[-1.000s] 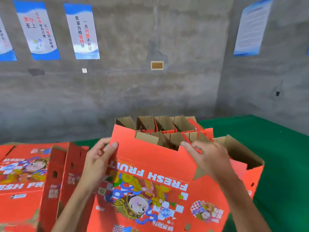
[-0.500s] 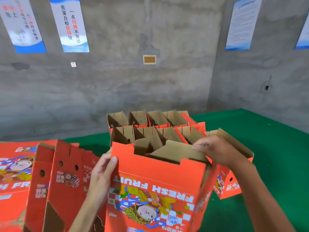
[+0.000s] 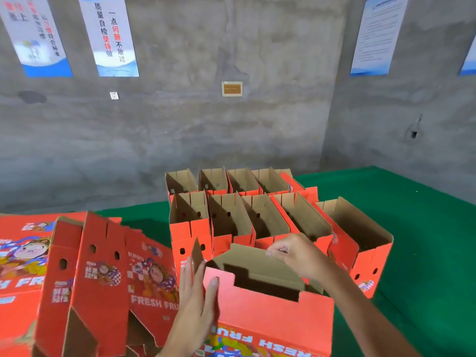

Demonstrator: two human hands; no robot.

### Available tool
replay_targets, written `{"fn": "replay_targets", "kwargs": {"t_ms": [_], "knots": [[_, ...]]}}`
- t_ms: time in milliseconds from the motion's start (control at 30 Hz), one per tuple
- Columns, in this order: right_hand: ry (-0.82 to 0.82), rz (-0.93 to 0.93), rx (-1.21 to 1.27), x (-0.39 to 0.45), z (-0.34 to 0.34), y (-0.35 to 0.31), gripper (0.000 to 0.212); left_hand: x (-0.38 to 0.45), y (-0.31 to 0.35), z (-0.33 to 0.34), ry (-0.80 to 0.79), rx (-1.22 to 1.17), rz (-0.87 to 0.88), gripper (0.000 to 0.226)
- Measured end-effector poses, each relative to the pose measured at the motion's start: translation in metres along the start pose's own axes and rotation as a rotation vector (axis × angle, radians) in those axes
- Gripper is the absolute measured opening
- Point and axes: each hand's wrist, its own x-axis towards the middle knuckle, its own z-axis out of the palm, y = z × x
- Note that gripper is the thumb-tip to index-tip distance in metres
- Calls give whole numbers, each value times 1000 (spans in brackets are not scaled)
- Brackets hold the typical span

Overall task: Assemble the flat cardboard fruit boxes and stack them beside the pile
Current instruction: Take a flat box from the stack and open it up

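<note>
**A:** Cardboard fruit box [image 3: 270, 305], where is it relative to the hands?

**B:** Right between them, low in the head view and close to me. My left hand [image 3: 198, 302] lies flat against the box's left end, fingers straight and together, pressing the near corner. My right hand [image 3: 296, 253] reaches over the far wall, its fingers curled and pinching the top edge of the brown inner flap [image 3: 247, 261].

**A:** Which way does the box run?

**B:** Its long axis runs left to right across my view, with the orange front wall facing me and the words FRESH FRUIT printed upside down on it. The top is open, and the interior is dark. I cannot see the bottom of the box.

**A:** Which hand is nearer to the work?

**B:** The right one; it already holds the flap. I judge the next move is to fold that flap down, while the left hand braces the end wall.

**A:** And further out?

**B:** Just behind the box stand the assembled boxes [image 3: 244, 215], upright in two rows on the green table [image 3: 425, 228], open tops up. To my left lies the pile of flat boxes [image 3: 90, 279], partly unfolded and leaning. Beyond, a grey concrete wall [image 3: 231, 124] carries posters [image 3: 110, 34].
</note>
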Motion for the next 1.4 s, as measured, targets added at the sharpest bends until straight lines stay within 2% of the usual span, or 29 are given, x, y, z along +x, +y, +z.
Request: {"fn": "replay_targets", "kwargs": {"t_ms": [100,200,300,367,467,533,700,800,900,967,1067,1100,1200,1267,1333,1400], "knots": [[-7,-94,-81,2,13,-9,37,1,-11,-1,6,-33,-98,59],[-17,-113,-285,11,19,-18,21,0,-17,-2,74,0,-84,62],[-10,51,-497,11,17,-17,10,0,-21,-1,127,35,-54,59],[68,89,-571,10,16,-17,11,1,-22,1,154,52,-35,56],[238,49,-732,14,16,-11,25,5,-22,3,180,54,-22,54],[252,62,-749,15,13,0,28,8,-23,2,184,44,-29,55],[233,-57,-641,12,-4,31,50,14,-20,3,211,-11,-52,56],[136,-5,-510,5,-23,49,57,15,-22,2,229,-24,-66,65],[62,23,-364,-7,-27,57,45,16,-19,4,221,11,-28,74],[12,-7,-339,-12,-13,51,45,17,-19,8,182,50,45,84],[-22,-70,-95,-7,12,39,27,19,-26,7,152,140,152,87],[-29,-71,-33,-3,18,36,27,20,-29,5,141,150,184,87],[-9,-114,51,9,37,39,35,22,-35,-1,78,186,315,79],[-4,-117,167,16,48,46,42,24,-36,-4,27,172,329,72],[49,-99,215,20,60,56,58,23,-35,-6,-46,141,314,66],[146,-43,146,23,72,64,75,19,-35,-1,-110,156,329,52]]}}
